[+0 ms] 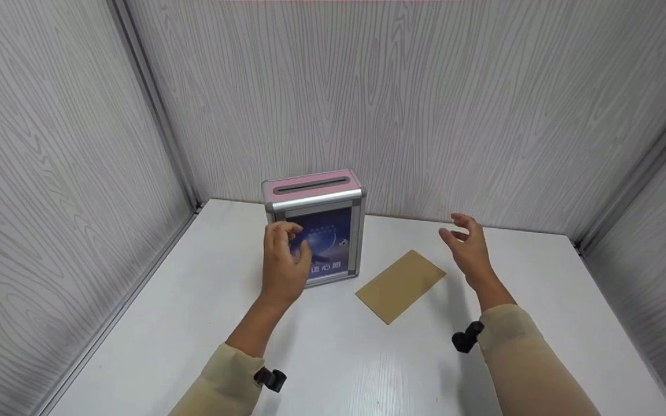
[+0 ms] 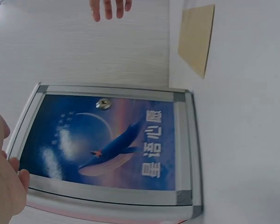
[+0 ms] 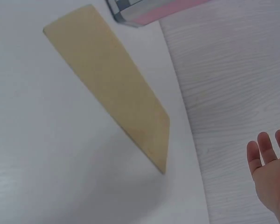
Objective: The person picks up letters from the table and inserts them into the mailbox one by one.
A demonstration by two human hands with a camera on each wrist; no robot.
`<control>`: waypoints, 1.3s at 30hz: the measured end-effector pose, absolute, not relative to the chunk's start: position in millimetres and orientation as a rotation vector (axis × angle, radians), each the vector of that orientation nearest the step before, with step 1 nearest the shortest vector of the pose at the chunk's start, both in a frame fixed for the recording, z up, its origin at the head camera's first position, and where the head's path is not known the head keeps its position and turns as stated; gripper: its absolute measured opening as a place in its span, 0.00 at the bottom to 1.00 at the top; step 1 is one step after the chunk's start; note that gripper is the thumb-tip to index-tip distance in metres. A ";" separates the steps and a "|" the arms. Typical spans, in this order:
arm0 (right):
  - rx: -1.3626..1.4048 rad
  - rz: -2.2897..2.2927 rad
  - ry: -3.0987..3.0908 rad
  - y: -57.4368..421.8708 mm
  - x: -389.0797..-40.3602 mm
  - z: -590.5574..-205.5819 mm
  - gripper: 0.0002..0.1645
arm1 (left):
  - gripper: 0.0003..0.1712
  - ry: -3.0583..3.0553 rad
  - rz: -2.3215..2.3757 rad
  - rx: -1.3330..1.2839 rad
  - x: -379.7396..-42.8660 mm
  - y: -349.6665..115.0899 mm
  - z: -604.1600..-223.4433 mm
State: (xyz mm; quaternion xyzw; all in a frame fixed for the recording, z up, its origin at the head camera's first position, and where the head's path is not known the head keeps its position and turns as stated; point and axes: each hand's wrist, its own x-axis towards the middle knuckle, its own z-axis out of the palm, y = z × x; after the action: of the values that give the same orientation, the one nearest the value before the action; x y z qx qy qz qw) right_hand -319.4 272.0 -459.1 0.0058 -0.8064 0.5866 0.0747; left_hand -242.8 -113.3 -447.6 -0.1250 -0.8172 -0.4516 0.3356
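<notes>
A pink and silver slotted box (image 1: 315,186) stands upright on the white table, with a blue whale picture (image 2: 107,140) and a small keyhole lock (image 2: 103,103) on its front. My left hand (image 1: 284,263) hovers before the box's left front, fingers bent loosely and holding nothing. To the right of the box a flat brown envelope (image 1: 401,286) lies slanted on the table. Beyond the envelope's right end my right hand (image 1: 472,251) hangs in the air, fingers loosely curved with nothing in them. The right wrist view shows the envelope (image 3: 112,84) beside that hand (image 3: 273,172).
Pale wood-grain panels (image 1: 396,104) close off the back and both sides. The white table (image 1: 333,358) reaches toward me. A black clip-like piece (image 1: 269,378) sits at my left cuff and another black piece (image 1: 467,337) at the right cuff.
</notes>
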 end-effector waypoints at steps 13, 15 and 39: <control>-0.225 1.669 -2.578 305.4 -315.9 -517.3 0.38 | 0.20 -2.359 -1.301 -0.327 -238.8 -67.4 -492.5; -0.222 1.655 -2.623 305.1 -316.2 -525.5 0.39 | 0.20 -2.403 -1.337 -0.329 -240.5 -61.9 -498.5; -0.179 1.510 -2.895 303.0 -324.2 -555.2 0.41 | 0.29 -2.853 -1.777 -0.307 -271.7 -52.3 -549.1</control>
State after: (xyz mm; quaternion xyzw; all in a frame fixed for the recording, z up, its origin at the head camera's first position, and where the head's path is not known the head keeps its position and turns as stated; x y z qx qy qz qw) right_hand -324.2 303.0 -555.2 -0.0545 -0.8835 0.4607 -0.0643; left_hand -271.7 -52.3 -549.1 -0.0902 -0.8395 -0.5230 -0.1167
